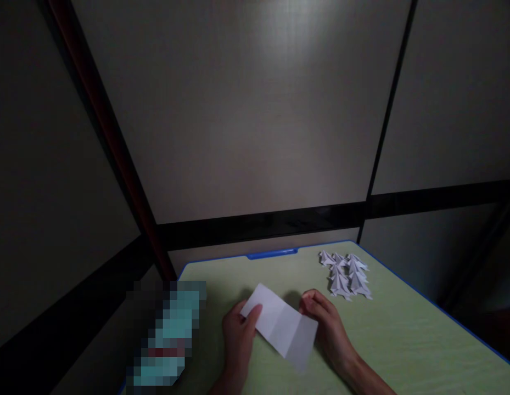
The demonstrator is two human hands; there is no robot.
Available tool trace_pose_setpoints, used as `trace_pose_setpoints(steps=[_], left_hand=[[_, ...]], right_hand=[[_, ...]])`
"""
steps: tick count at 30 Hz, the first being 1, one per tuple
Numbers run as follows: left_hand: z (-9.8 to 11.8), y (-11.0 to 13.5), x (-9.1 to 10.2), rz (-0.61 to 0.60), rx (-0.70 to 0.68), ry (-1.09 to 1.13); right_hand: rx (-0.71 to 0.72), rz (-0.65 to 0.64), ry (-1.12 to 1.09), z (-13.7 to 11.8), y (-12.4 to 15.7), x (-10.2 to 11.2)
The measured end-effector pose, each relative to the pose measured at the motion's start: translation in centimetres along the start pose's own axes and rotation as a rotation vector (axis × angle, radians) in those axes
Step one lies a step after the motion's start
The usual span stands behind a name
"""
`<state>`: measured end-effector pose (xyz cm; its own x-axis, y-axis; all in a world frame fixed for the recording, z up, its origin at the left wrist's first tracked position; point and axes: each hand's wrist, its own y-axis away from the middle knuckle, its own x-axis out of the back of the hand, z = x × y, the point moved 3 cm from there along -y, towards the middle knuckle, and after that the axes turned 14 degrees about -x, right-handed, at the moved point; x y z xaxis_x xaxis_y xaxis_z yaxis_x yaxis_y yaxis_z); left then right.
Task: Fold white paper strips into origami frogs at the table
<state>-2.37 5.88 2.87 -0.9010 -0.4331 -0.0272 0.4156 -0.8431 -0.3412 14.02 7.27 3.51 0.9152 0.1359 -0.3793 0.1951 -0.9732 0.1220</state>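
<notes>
A white sheet of paper (275, 320) with a crease across it is held over the table, tilted down toward the right. My left hand (239, 331) pinches its left end, thumb on top and fingers underneath. At the paper's upper right edge, my right hand (323, 314) has its fingers curled in against the sheet; its fingertips are partly hidden. Several folded white paper figures (339, 282) with pointed shapes stand close together in two rows beyond my right hand.
The light green table (407, 329) has a blue rim and a blue handle-like piece (273, 254) at its far edge. A blurred-out teal item (172, 334) lies at the left edge. Pale panels (258, 120) with dark trim rise right behind the table.
</notes>
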Motion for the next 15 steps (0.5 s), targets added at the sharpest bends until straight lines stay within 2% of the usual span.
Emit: trace_pose_setpoints(steps=[4, 8, 12, 15], left_hand=[[0.1, 0.6, -1.3, -0.157, 0.049, 0.09], [0.4, 0.8, -1.7, -0.199, 0.053, 0.153], [0.9, 0.7, -1.7, -0.185, 0.039, 0.185], [1.1, 0.8, -2.0, -0.217, 0.034, 0.247]], right_hand=[[-0.047, -0.086, 0.135, -0.2, -0.1, -0.6], [-0.088, -0.146, 0.276, 0.5, -0.2, -1.1], [-0.037, -0.112, 0.283, 1.1, -0.3, -0.9], [-0.009, -0.057, 0.274, 1.1, -0.4, -0.7]])
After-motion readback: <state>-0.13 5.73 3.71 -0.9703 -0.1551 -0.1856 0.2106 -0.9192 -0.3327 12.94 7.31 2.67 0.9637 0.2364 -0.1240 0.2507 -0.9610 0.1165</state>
